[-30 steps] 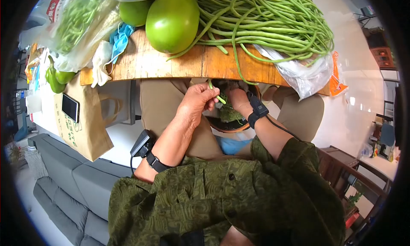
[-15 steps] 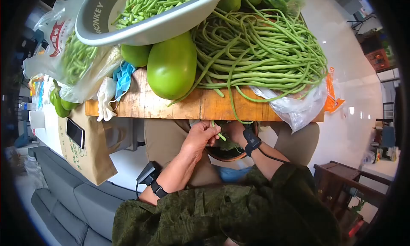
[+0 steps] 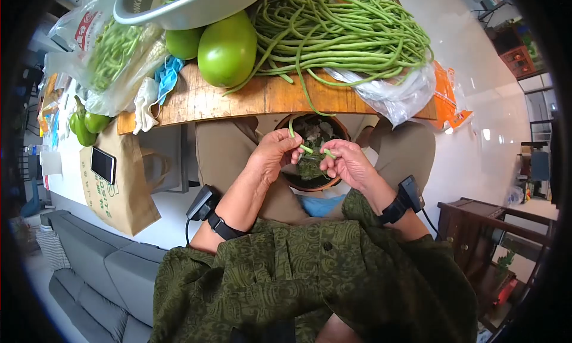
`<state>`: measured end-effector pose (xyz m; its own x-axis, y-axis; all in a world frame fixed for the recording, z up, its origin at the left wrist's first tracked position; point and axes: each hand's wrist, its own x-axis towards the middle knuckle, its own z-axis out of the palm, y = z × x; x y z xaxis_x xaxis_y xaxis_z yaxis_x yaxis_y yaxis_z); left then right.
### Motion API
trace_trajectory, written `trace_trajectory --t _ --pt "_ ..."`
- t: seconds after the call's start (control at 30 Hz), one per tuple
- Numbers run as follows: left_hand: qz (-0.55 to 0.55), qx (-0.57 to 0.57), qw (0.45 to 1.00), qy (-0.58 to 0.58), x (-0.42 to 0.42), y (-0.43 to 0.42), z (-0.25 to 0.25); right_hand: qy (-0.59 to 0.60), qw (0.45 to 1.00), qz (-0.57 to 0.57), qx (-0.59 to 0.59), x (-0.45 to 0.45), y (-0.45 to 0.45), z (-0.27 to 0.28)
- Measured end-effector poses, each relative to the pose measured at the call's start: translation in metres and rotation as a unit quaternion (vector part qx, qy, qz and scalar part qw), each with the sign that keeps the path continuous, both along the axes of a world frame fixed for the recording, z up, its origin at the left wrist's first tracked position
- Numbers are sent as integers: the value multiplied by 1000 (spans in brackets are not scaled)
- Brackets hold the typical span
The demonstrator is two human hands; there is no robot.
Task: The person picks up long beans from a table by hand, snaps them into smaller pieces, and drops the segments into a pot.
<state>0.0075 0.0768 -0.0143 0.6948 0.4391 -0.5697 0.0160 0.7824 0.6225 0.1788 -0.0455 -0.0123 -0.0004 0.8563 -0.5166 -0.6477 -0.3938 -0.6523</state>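
Observation:
My left hand (image 3: 274, 152) pinches a green bean piece (image 3: 291, 128), whose ends stick out above and to the right of the fingers. Close to its right, my right hand (image 3: 348, 162) holds a short bean piece (image 3: 329, 154) between thumb and finger. The two pieces are slightly apart. Below both hands is a round bin (image 3: 341, 128) with leafy scraps (image 3: 310, 167) inside, between the knees. On the wooden table (image 3: 205, 100) lies a heap of long beans (image 3: 351, 39), one hanging over the front edge.
A grey basin (image 3: 196, 12) of cut beans stands behind large green gourds (image 3: 227, 49). Plastic bags (image 3: 107, 57), a blue mask (image 3: 169, 78) and a white glove (image 3: 145, 105) are at left. A phone (image 3: 103, 165) lies on a paper bag (image 3: 122, 194).
My right hand has come up out of the bin towards my body and now shows a short bean piece. The left hand keeps its pinch. The camera view has shifted.

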Motion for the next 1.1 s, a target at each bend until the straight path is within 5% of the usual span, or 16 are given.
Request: trace_trajectory --t 0.13,0.37,0.47,0.63,0.73,0.8,1.03,1.1 --pt "-34 -8 999 -25 3 -13 0 56 998 -12 25 -14 -5 10" --pt "-30 -53 996 -59 8 -29 2 -96 994 40 38 -20 -13 2" --pt "-17 -102 990 -93 7 -26 3 -28 995 89 40 -13 -17 12" --pt "-7 -43 996 -78 10 -29 3 -70 992 81 60 -19 -19 13" --pt "13 14 999 -39 13 -33 5 -158 983 66 59 -22 -19 7" --pt "18 23 1000 -12 14 -36 7 -345 931 63 98 -23 -19 6" --pt "26 72 997 22 18 -41 9 -413 904 56 94 -25 -20 2" --pt "33 85 995 29 19 -42 9 -705 682 14 192 -25 -18 -10"
